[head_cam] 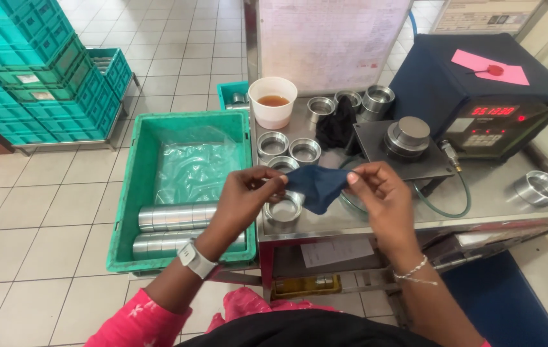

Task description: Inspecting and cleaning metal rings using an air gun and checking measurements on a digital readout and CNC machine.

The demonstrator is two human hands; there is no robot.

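A small dark blue cloth [317,186] is stretched between both hands above the front of a steel table [479,202]. My left hand [251,196], with a white watch on its wrist, pinches the cloth's left corner. My right hand [376,193], with a bead bracelet on its wrist, pinches the right corner. Just under the cloth, several shiny metal rings [284,209] lie on the table.
A green crate [134,193] left of the table holds rows of stacked metal rings [177,217] and a plastic liner. A white cup of brown liquid [273,101], a black cloth [337,125], a dark gauge box with red display [479,90], a loose ring [539,187] and stacked green crates [30,71] surround the spot.
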